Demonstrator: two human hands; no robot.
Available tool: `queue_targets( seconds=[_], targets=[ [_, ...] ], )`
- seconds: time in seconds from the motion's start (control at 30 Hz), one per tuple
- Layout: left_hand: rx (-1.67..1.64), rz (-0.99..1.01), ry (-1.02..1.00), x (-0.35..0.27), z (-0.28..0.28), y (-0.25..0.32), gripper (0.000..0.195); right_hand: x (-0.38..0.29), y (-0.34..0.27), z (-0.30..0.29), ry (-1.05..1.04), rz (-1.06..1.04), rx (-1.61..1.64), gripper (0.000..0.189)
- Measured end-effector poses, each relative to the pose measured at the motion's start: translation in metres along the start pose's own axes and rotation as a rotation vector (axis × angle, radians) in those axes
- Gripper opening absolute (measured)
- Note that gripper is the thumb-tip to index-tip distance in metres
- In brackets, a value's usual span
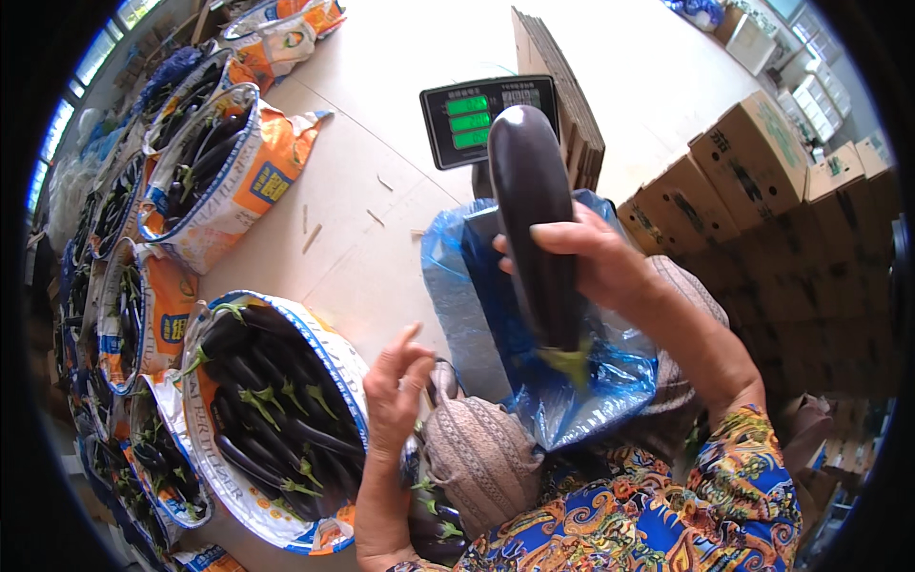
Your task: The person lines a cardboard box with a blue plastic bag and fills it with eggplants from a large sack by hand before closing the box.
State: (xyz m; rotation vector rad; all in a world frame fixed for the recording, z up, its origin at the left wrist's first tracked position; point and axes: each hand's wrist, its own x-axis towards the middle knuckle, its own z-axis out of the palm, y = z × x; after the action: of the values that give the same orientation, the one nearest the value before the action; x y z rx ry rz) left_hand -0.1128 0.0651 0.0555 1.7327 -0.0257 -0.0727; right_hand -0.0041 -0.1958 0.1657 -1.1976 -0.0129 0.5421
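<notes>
A large dark purple eggplant [532, 207] is held in my right hand [582, 250], its green stem end pointing down. Beneath it a blue plastic bag [472, 322] lines an opening in front of my knees. My left hand [397, 390] is raised with fingers apart and nothing in it, between that bag and a woven sack [332, 343] full of eggplants [286, 407]. Beyond the bag stands a digital scale display [436, 139] with lit green readouts, partly covered by the held eggplant.
More open sacks [250, 186] of eggplants line the left side. Flattened cardboard [572, 93] stands upright behind the scale, and printed cardboard boxes [758, 157] are stacked at the right. Small scraps [312, 238] lie on the pale floor. Several eggplants [436, 533] lie beside my left knee.
</notes>
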Motion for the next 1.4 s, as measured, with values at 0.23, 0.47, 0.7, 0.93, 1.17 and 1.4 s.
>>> queue_targets(
  seconds=[0.23,0.47,0.7,0.93,1.17,1.4],
  targets=[
    [-0.138,-0.382,-0.125,0.004,0.005,-0.069,0.072,-0.052,0.044,-0.058,-0.018,0.545,0.063,0.059],
    [-0.380,-0.543,-0.304,0.038,0.051,-0.091,0.060,0.009,0.160,-0.095,0.233,0.531,-0.012,0.079],
    [-0.394,-0.635,-0.312,0.034,0.045,-0.087,0.043,0.036,0.265,-0.088,0.070,0.446,-0.030,0.049],
    [0.135,-0.086,0.026,-0.006,0.007,-0.076,0.030,0.032,0.333,-0.167,-0.224,0.012,-1.072,0.035],
    [0.757,-0.380,1.209,-0.145,-0.234,-0.193,0.064,0.029,0.198,-0.074,-0.255,0.273,-1.720,0.034],
    [0.652,-0.970,1.206,-0.254,-0.292,-0.287,0.071,0.047,0.261,-0.159,-0.698,0.713,-1.848,0.047]
  ],
)
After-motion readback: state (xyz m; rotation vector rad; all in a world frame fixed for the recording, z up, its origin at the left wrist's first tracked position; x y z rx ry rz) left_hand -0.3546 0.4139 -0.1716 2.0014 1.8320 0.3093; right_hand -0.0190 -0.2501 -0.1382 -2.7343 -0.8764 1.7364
